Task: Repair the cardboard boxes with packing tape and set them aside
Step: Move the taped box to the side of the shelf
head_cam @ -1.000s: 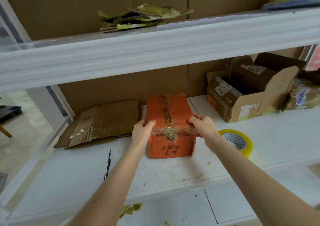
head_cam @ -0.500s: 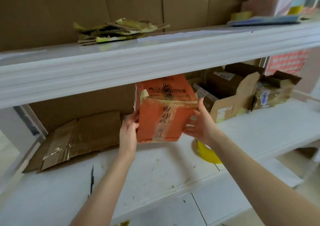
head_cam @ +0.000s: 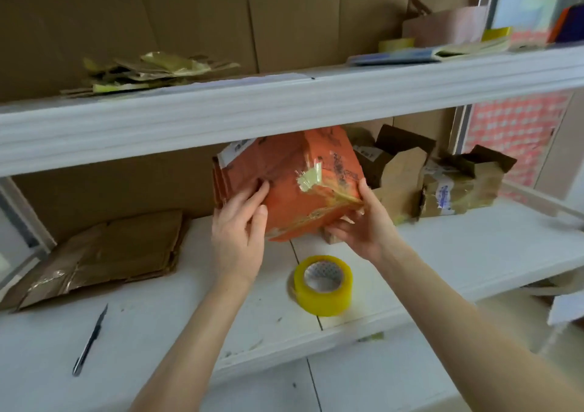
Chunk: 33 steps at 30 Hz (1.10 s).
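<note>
Holding: both hands carry the orange cardboard box (head_cam: 303,184) in the air, above and just behind the packing tape roll (head_cam: 323,285), tilted with one corner toward the camera. I judge it is tipped this way so the worn faces can be checked before more tape goes on.
Left grip: the left hand (head_cam: 237,231) lies against the box's left face, its fingers (head_cam: 251,198) nearly straight and pressing rather than wrapped. It seems to steady the tilt.
Right grip: the right hand (head_cam: 363,231) grasps the lower right corner, thumb up the edge and fingers curled beneath, apparently taking the weight.
Box condition: a loose yellowish tape scrap (head_cam: 311,177) sticks near the forward corner, and old tape wrinkles along the bottom edge. The repair looks unfinished.
Tape roll: it lies flat, hole up, on the white shelf (head_cam: 189,301), directly under the raised box and probably left within easy reach.
Knife: a slim craft knife (head_cam: 90,340) lies well left of the tape roll on the same shelf, likely for cutting tape.
Waiting stock: flattened cardboard (head_cam: 104,253) lies left of and behind the tape roll. Open brown boxes (head_cam: 398,171) stand right of and behind it.
Counts: one orange box, two hands, one tape roll on this shelf, one knife, two open brown boxes, one flattened cardboard pile.
</note>
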Motion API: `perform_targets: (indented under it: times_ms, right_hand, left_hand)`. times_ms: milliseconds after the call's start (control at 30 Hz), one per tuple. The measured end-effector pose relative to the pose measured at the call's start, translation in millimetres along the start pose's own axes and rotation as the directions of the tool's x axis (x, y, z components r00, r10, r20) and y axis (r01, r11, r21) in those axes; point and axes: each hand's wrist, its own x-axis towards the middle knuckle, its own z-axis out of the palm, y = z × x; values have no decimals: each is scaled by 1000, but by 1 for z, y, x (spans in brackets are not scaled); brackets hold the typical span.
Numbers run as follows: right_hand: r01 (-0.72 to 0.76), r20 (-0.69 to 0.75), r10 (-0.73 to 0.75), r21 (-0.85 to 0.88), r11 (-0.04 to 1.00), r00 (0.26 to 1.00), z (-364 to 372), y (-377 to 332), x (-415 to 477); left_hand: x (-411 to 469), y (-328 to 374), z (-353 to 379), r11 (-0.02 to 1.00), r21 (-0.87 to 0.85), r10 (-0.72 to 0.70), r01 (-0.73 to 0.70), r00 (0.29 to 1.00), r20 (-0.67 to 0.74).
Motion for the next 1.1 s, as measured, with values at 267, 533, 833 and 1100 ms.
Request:
perform_targets:
  times_ms: [267, 533, 833, 1100]
  right_hand:
    - [-120, 23, 119, 31, 992, 993, -102, -78, -11]
    - [130, -50, -145, -217, 967, 988, -158, -133, -28]
    - [140, -292, -409, -641, 755, 865, -274, -197, -35]
    - [-37, -378, -149, -442, 896, 914, -371, -244, -19]
  left_hand:
    - [-7, 79, 80, 885, -38, -465, 463, 885, -33]
    - [-22, 126, 137, 810, -270, -570, 521, 808, -150]
    - [-38, 180, 257, 805, -334, -501, 490, 863, 60]
    - [-42, 221, 397, 848, -66, -500, 525, 836, 225]
